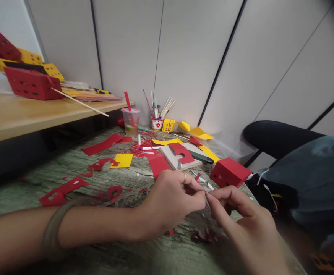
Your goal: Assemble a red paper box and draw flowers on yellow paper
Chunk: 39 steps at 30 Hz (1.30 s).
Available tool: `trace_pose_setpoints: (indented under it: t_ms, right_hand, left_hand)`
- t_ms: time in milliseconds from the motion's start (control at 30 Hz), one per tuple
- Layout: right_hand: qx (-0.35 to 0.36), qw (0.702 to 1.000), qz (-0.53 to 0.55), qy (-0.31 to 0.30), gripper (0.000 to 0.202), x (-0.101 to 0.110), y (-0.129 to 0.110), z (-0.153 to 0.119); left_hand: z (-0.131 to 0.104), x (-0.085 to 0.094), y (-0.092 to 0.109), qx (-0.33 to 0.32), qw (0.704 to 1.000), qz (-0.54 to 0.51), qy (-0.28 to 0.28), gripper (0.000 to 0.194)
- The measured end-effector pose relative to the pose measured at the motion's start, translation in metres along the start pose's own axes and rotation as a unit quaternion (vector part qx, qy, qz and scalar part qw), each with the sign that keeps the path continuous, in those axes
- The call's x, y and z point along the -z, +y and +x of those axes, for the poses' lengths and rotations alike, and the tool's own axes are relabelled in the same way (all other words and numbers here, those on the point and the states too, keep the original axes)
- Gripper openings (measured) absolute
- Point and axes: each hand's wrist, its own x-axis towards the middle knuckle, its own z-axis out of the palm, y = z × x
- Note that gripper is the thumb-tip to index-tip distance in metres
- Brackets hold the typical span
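Note:
My left hand (175, 194), with a ring and a bangle on the wrist, is closed in a pinch in front of me. Its fingertips meet those of my right hand (238, 217), which is pinching too. A thin pale sliver (208, 204) shows just below the joined fingertips; its kind is too small to tell. Beyond my hands stands a red paper box (230, 172) with cut-outs. A red paper piece with a cut-out (181, 152) lies on a pale board (168, 156), beside a dark green-handled tool (201, 157).
Red scraps (62, 191) and a yellow paper square (123, 160) lie on the wood-grain table (98, 225). Farther back stand a drink cup (131, 124) and a pen holder (157, 124). A raised shelf (41, 114) with dotted boxes is left; a chair (278, 133) is right.

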Motion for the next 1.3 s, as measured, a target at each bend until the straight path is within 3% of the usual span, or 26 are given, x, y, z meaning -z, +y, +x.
trace_pose_setpoints:
  t_ms: [200, 333, 533, 633, 767, 867, 1000, 1133, 1300]
  right_hand:
    - [0.133, 0.982, -0.113, 0.07, 0.031, -0.002, 0.005, -0.001]
    - [0.2, 0.964, -0.155, 0.078, 0.037, -0.001, 0.008, 0.001]
    - [0.27, 0.936, -0.222, 0.048, 0.028, 0.006, 0.018, 0.002]
    - [0.298, 0.924, -0.239, -0.021, 0.015, 0.008, 0.02, 0.002]
    - [0.262, 0.923, -0.211, -0.187, 0.013, 0.006, 0.017, 0.001]
    - [0.193, 0.93, -0.167, -0.266, 0.014, 0.0, 0.016, -0.003]
    - [0.153, 0.926, -0.17, -0.301, 0.012, -0.009, 0.019, -0.009]
    - [0.121, 0.928, -0.14, -0.322, 0.035, -0.01, 0.015, -0.008]
    - [0.163, 0.948, -0.034, -0.27, 0.026, -0.006, 0.013, -0.004]
  left_hand:
    - [0.003, 0.002, -0.001, 0.058, 0.995, -0.083, -0.023, 0.006]
    - [0.014, 0.008, -0.009, 0.098, 0.988, -0.123, 0.003, 0.007]
    - [0.024, 0.019, -0.006, 0.103, 0.978, -0.178, -0.03, 0.017]
    - [0.022, 0.019, 0.0, 0.088, 0.973, -0.207, -0.045, 0.015]
    - [0.019, 0.017, 0.003, 0.08, 0.977, -0.192, -0.046, 0.012]
    - [0.016, 0.017, 0.006, 0.075, 0.983, -0.164, -0.045, 0.011]
    - [0.013, 0.017, 0.008, 0.08, 0.986, -0.138, -0.05, 0.01]
    - [0.012, 0.017, 0.005, 0.084, 0.99, -0.096, -0.058, 0.012]
    - [0.013, 0.017, 0.0, 0.043, 0.995, -0.029, -0.085, 0.014]
